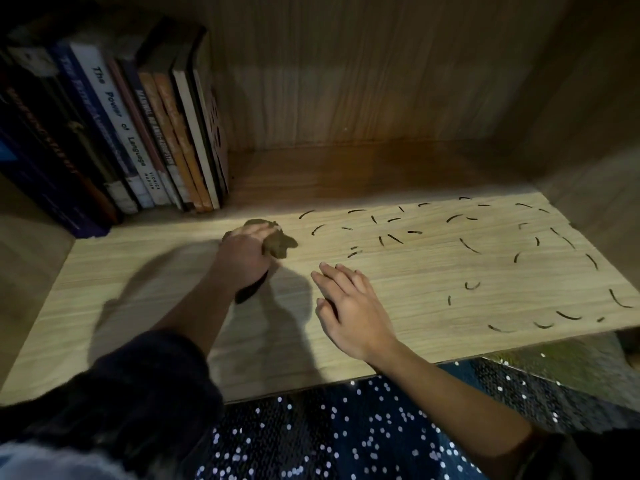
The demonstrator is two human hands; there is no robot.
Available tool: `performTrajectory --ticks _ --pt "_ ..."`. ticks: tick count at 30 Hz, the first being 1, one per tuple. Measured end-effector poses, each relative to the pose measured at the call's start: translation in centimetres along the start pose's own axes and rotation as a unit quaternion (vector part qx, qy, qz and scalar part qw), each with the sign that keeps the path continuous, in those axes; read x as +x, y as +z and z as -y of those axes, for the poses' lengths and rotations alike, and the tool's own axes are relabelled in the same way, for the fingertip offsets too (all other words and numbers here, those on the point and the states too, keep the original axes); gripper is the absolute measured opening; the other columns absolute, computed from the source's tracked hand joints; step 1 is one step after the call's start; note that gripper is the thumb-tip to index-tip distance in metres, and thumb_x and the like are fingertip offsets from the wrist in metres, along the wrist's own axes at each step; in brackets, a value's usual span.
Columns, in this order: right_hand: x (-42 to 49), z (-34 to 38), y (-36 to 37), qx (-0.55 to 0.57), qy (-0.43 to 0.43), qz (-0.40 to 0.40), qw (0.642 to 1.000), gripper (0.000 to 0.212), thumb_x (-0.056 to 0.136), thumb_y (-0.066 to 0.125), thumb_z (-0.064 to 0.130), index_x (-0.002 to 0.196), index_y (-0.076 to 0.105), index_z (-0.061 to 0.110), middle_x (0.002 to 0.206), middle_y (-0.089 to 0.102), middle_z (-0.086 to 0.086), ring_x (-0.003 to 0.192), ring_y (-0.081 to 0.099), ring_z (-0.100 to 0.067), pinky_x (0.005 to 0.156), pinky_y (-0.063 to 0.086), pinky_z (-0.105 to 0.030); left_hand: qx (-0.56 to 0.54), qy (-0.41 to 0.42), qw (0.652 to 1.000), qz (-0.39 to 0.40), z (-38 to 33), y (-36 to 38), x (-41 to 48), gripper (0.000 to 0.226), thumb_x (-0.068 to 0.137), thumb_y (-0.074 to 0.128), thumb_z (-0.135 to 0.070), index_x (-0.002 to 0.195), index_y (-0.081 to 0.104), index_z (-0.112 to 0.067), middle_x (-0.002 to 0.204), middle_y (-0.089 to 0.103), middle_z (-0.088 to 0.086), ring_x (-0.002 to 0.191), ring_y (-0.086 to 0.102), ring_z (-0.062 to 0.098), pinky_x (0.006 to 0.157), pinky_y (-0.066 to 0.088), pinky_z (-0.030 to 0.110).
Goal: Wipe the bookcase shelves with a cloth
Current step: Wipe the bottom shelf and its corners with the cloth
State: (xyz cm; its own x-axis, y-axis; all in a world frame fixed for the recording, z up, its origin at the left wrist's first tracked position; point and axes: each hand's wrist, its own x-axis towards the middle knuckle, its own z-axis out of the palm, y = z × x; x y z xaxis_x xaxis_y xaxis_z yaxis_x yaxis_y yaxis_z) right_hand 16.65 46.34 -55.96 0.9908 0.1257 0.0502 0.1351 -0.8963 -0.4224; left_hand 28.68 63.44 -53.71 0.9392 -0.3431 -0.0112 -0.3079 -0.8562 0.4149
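Pressing cloth [277, 242] mid-shelf [415, 271], left hand [244, 254] near books [138, 133].

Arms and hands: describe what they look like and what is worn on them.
The left arm wears a dark, thick, fuzzy-looking sleeve that ends partway down the forearm. The right arm is bare in view, with something dark near the elbow, unclear what. The left hand and right hand are bare: no gloves, rings or watch visible.
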Motion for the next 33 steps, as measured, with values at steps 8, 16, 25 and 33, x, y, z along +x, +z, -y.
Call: performTrajectory --ticks 8,16,25,33 --pt "-2.8 -2.2 -3.4 0.023 0.089 -0.074 0.993 0.047 0.093 0.041 0.023 0.139 0.039 0.014 0.146 0.033 0.0 0.133 0.025 -0.014 0.111 0.013 -0.026 0.023 0.158 0.986 0.054 -3.6 2.4 -7.4 0.055 0.088 0.05 -0.014 0.14 0.04 -0.025 0.147 0.036 -0.007 0.135 0.03 0.014 0.114 0.017 0.028" --pt "-3.7 -4.8 -3.5 -0.034 0.086 -0.05 0.994 0.06 0.086 0.027 0.037 0.139 0.04 0.01 0.146 0.036 -0.003 0.134 0.027 -0.018 0.113 0.014 -0.033 -0.026 0.092 0.995 0.021 -6.0 2.7 -4.3 0.053 0.084 0.05 -0.005 0.135 0.048 -0.021 0.143 0.043 0.0 0.134 0.036 0.022 0.114 0.023 0.032" --pt "-3.7 -5.3 -3.4 -0.023 0.079 -0.057 0.995 0.053 0.092 0.045 0.029 0.141 0.036 0.01 0.147 0.033 -0.003 0.133 0.022 -0.016 0.116 0.009 -0.037 -0.04 0.136 0.988 0.067 -8.5 4.1 -2.5 0.061 0.084 0.044 0.002 0.138 0.043 -0.025 0.148 0.036 -0.004 0.138 0.028 0.02 0.117 0.014 0.031" --pt "-3.7 -5.5 -2.9 -0.034 0.072 -0.064 0.995 0.059 0.086 0.034 0.035 0.139 0.039 0.009 0.146 0.036 -0.004 0.131 0.025 -0.018 0.115 0.012 -0.04 -0.027 0.119 0.991 0.057 -8.2 4.0 -2.4 0.061 0.083 0.044 0.001 0.138 0.043 -0.024 0.147 0.038 -0.005 0.136 0.031 0.018 0.113 0.017 0.027"
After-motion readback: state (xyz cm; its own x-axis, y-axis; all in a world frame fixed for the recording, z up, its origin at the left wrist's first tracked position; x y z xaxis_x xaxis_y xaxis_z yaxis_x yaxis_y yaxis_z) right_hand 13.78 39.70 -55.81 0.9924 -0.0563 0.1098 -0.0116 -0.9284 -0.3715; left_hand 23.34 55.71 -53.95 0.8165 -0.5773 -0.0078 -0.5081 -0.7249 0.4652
